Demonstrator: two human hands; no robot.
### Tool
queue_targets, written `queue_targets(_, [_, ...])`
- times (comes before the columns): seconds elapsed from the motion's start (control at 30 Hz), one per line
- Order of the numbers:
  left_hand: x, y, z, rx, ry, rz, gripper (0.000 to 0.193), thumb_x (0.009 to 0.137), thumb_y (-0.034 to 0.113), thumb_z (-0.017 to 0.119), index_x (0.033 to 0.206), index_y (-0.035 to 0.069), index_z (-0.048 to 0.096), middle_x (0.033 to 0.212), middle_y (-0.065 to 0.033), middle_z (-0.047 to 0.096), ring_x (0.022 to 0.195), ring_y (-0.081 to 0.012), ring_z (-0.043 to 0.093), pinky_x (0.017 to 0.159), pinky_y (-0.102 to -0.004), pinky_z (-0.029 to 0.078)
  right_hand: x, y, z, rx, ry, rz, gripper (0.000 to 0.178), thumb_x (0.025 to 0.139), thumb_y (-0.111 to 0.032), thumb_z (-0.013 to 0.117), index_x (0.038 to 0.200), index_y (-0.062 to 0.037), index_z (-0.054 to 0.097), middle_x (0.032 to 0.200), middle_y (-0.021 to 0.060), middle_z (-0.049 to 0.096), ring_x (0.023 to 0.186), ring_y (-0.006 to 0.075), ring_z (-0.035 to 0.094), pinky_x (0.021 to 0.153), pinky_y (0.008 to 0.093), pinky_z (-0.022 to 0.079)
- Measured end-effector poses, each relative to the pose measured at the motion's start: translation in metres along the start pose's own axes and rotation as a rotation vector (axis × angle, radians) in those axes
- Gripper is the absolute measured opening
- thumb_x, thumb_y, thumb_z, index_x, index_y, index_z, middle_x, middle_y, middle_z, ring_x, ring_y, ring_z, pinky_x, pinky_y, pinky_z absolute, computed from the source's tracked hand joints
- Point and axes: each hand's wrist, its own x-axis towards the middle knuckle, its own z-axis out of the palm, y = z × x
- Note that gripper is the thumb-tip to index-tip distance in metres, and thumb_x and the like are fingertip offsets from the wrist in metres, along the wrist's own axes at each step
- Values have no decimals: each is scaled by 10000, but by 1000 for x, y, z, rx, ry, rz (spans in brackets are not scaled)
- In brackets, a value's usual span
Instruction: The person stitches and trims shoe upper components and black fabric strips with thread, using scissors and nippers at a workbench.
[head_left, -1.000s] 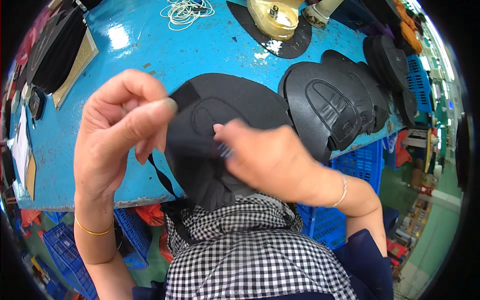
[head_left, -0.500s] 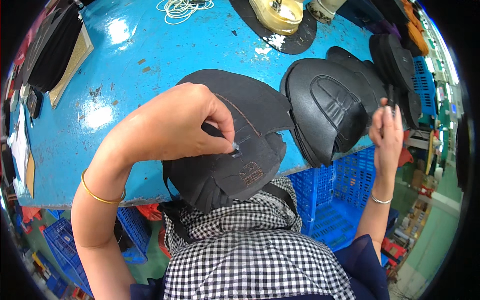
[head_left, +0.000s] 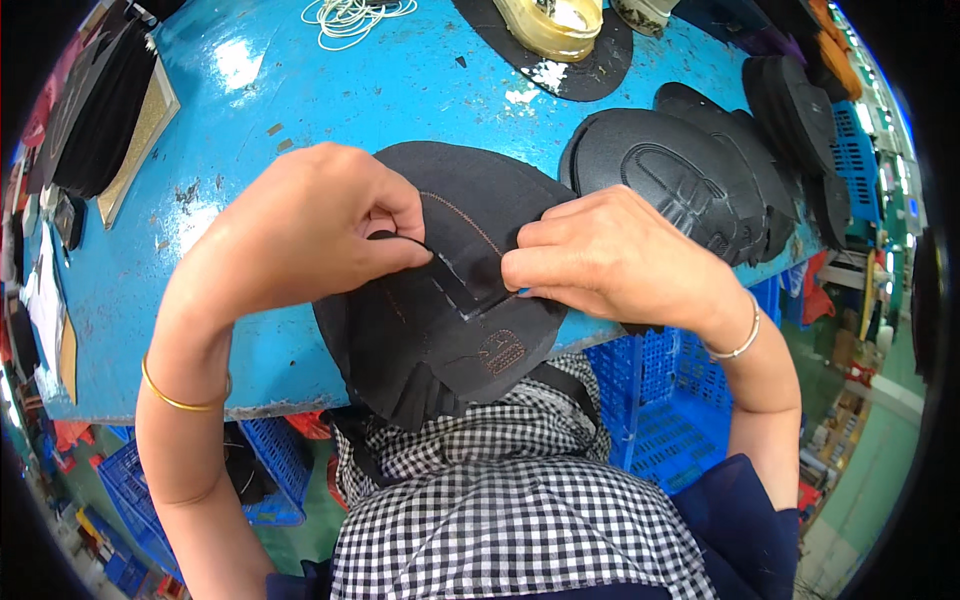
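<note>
A black stitched panel [head_left: 455, 180], like a shoe upper, overhangs the table's near edge above my lap. Brown stitching curves across it, and a pale, glue-like line [head_left: 462, 300] bends to a corner near its middle. My left hand [head_left: 345, 225] is closed, thumb and finger pinching a small black flap [head_left: 395, 237] just above the panel. Over the panel's right side, my right hand [head_left: 605, 250] is also closed, fingertips down beside the pale line. Whatever those fingertips grip is hidden beneath them.
Stacked black embossed panels [head_left: 660, 165] lie to the right. Farther back are a yellowish glue pot [head_left: 555, 35] on a black sheet and white cord [head_left: 355, 22]. A dark stack [head_left: 100, 130] stands at left; blue crates [head_left: 650, 390] sit below the table edge.
My right hand has come from beside the stack on the right onto the panel. My left hand has shifted slightly up and left, exposing more of the pale line.
</note>
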Motion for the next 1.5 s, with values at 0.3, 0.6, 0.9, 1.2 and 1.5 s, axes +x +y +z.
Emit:
queue_targets(0.3, [4, -4, 1, 3, -33, -64, 140, 808, 151, 773, 838, 30, 709, 608, -81, 570, 548, -206, 525, 541, -343, 412, 19, -2, 3, -195, 4, 77, 192, 851, -177, 724, 959, -123, 575, 744, 66, 613, 703, 307, 662, 568, 415, 504])
queue_targets(0.6, [0, -8, 2, -81, -30, -29, 124, 820, 136, 759, 857, 34, 698, 629, -89, 580, 553, -218, 519, 544, -343, 416, 30, 3, 2, 23, 41, 94, 313, 928, -380, 679, 966, -79, 603, 736, 117, 663, 722, 339, 675, 605, 439, 507])
queue_targets(0.9, [-53, -8, 29, -786, 543, -137, 56, 949, 19, 648, 949, -25, 614, 855, 0, 592, 755, -75, 537, 660, -244, 436, 25, -34, 9, -103, 179, 20, 175, 859, -185, 681, 930, -46, 601, 880, 115, 682, 676, 243, 675, 511, 343, 507])
queue_targets(1.2, [-109, 10, 98, -629, 972, 148, 114, 847, -93, 524, 897, 8, 541, 763, -109, 601, 672, -189, 548, 628, -306, 450, 25, -88, 55, -654, 151, 102, 219, 812, -130, 623, 937, 46, 662, 1015, 344, 710, 469, 113, 579, 381, 268, 430])
queue_targets(1.5, [-94, 21, 124, -318, 684, 141, 136, 781, -52, 692, 849, 44, 624, 905, -97, 743, 801, -242, 672, 741, -342, 504, -69, -26, -29, 803, 978, 901, 258, 1003, -282, 655, 1063, -32, 679, 685, -27, 625, 514, 73, 549, 476, 252, 445])
